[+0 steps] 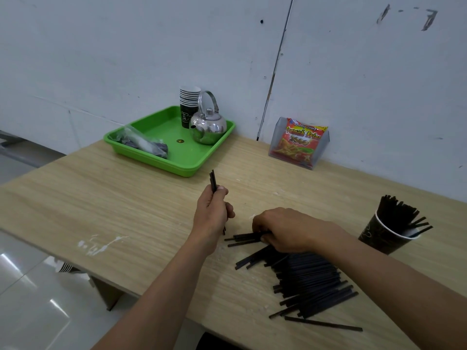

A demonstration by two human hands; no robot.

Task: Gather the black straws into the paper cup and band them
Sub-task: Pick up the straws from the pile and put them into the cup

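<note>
A pile of loose black straws [310, 281] lies on the wooden table [101, 210] at the front right. My left hand [212, 213] holds a small bunch of black straws [213, 181] upright, their ends resting on the table. My right hand [285, 229] lies palm down on the pile's far edge, fingers closed on a few straws [242, 239]. A dark paper cup [381, 236] at the right is tilted and packed with straws [401, 210].
A green tray [177, 157] at the back holds a steel kettle [208, 127], a stack of paper cups [189, 104] and a plastic bag [141, 142]. A clear holder with a snack packet [300, 142] stands against the wall. The table's left edge drops to the floor.
</note>
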